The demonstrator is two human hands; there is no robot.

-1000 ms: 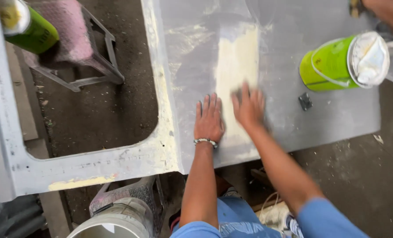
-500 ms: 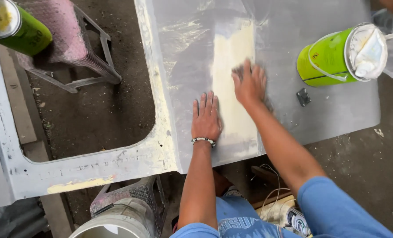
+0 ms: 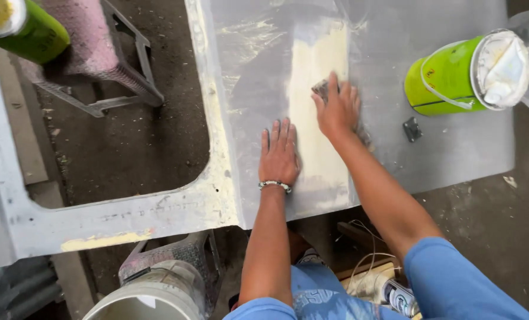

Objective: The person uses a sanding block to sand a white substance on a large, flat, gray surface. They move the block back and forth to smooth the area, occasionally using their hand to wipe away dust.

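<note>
Right hand (image 3: 337, 109) pressed flat on a dark sanding pad (image 3: 320, 89), midway along the cream filler strip (image 3: 315, 65), which runs lengthwise toward the grey panel's (image 3: 454, 154) far edge. Left hand (image 3: 279, 155) open, empty, braced just beside the strip.

Body-repair workshop, grey primed panel (image 3: 442, 154) with a window cut-out and a pale filler strip (image 3: 315, 77), propped over a dusty concrete floor (image 3: 128, 136), green cans (image 3: 448, 77), metal stool (image 3: 92, 53), white bucket (image 3: 157, 293)

Head cam, steep down, close.
</note>
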